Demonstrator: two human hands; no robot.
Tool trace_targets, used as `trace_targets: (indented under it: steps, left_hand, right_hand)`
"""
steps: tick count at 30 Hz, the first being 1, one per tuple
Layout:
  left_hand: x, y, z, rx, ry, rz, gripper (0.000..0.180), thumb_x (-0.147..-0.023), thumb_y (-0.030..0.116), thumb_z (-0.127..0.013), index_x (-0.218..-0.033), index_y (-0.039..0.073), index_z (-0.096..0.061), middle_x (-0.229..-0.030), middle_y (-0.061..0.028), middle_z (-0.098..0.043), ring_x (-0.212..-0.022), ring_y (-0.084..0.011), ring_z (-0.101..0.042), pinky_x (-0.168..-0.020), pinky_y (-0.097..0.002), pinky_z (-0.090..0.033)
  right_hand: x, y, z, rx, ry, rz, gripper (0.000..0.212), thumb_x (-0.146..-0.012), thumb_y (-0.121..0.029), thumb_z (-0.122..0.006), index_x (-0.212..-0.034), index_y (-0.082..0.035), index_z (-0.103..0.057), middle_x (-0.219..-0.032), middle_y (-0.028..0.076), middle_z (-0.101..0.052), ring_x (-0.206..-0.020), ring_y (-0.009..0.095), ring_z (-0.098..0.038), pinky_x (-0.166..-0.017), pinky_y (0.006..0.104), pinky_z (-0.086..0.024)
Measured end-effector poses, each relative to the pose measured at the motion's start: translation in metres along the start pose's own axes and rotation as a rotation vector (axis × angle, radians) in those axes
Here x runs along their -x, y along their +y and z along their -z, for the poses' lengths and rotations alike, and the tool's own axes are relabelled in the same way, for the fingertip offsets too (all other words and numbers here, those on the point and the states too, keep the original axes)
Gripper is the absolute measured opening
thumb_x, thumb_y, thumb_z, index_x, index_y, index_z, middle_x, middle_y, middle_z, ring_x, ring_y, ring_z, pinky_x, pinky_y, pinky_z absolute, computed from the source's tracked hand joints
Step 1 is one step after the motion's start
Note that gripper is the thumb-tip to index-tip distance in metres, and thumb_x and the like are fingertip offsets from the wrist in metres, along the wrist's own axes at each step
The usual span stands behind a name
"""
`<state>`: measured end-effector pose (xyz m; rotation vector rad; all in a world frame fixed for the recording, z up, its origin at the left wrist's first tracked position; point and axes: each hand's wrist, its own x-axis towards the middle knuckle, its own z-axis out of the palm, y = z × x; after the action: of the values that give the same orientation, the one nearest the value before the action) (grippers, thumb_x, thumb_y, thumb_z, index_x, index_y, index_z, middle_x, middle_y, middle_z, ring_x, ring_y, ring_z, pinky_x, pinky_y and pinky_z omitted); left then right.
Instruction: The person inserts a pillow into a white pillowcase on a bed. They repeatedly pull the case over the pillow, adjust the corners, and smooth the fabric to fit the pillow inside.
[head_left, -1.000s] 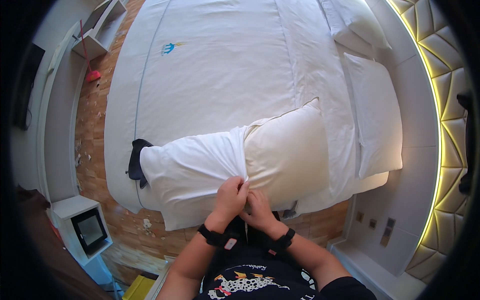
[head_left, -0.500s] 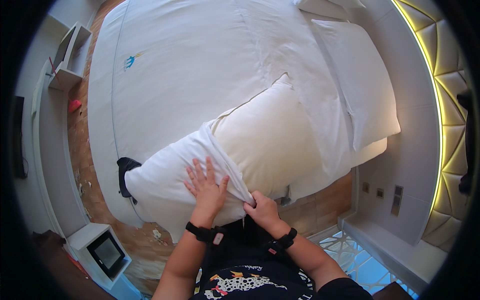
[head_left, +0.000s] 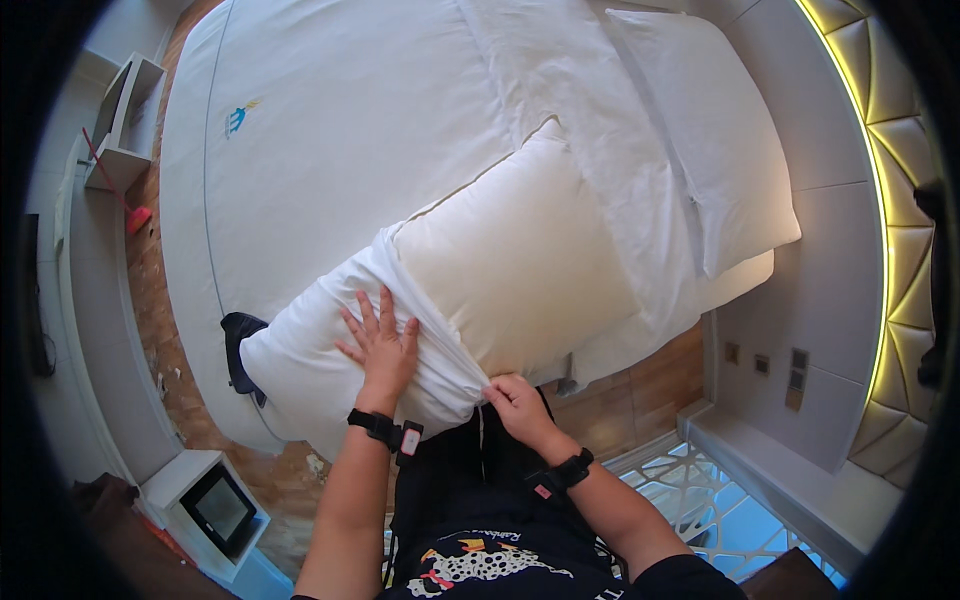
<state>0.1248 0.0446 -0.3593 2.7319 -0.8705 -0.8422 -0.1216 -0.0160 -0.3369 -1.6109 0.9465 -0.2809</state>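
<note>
A cream pillow (head_left: 520, 250) lies on the near side of the bed, its left part inside a white pillowcase (head_left: 310, 325). The bare right part sticks out of the case's mouth. On top of the case my left hand (head_left: 381, 345) rests flat with fingers spread. My right hand (head_left: 515, 402) pinches the near edge of the pillowcase's mouth, close to my body. A dark cloth item (head_left: 238, 350) pokes out beyond the case's far left end, partly hidden by it.
White bedding (head_left: 340, 140) covers the bed. A second white pillow (head_left: 710, 140) lies by the padded, lit headboard (head_left: 890, 270). To the left are a white shelf unit (head_left: 130, 130), a red long-handled tool (head_left: 137, 218) and a white cabinet (head_left: 205, 510) on the near side.
The whole view has shifted slightly, so the bed and pillow sit a little higher and further left. Both hands keep their places on the pillowcase.
</note>
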Motion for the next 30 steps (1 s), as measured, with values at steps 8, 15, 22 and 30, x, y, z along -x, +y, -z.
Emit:
trace_targets:
  steps: [8,15,22,30]
  left_hand:
    - [-0.003,0.014,0.022,0.236,-0.008,-0.055,0.078,-0.107,0.062,-0.044,-0.172,0.026,-0.02,-0.179,-0.0175,-0.007,-0.162,-0.0498,0.007,-0.116,-0.0788,0.011]
    - [-0.005,0.004,0.007,0.199,-0.002,-0.006,0.079,-0.107,0.055,-0.052,-0.171,0.018,-0.024,-0.177,-0.0207,-0.016,-0.162,-0.049,-0.002,-0.121,-0.0732,0.005]
    - [0.077,0.021,0.056,0.267,-0.012,-0.119,0.045,-0.095,0.041,-0.077,-0.087,-0.002,-0.064,-0.087,-0.0229,-0.061,-0.085,-0.0431,-0.06,-0.076,-0.0497,-0.049]
    - [0.083,-0.036,0.009,1.42,-0.154,0.309,0.027,-0.109,0.022,-0.061,-0.127,0.003,-0.065,-0.113,-0.0075,-0.072,-0.098,-0.0209,-0.07,-0.083,-0.0377,-0.056]
  right_hand:
    - [-0.034,-0.054,0.048,-0.392,0.07,-0.154,0.028,-0.113,-0.025,-0.056,-0.104,-0.001,-0.065,-0.083,-0.005,-0.057,-0.081,0.006,-0.051,-0.074,0.025,-0.046]
    - [-0.005,-0.036,0.014,-0.544,-0.254,-0.463,0.036,-0.114,-0.033,-0.052,-0.107,-0.002,-0.068,-0.092,-0.001,-0.064,-0.077,0.01,-0.06,-0.076,0.0288,-0.053]
    - [0.003,-0.06,-0.024,-0.186,-0.301,0.069,0.026,-0.105,-0.015,-0.055,-0.122,-0.001,-0.07,-0.11,0.018,-0.072,-0.105,0.031,-0.069,-0.093,0.0418,-0.054]
    - [-0.019,-0.061,-0.042,-0.01,-0.078,0.013,0.03,-0.097,-0.011,-0.064,-0.124,0.001,-0.068,-0.105,0.021,-0.073,-0.097,0.04,-0.071,-0.089,0.0472,-0.057]
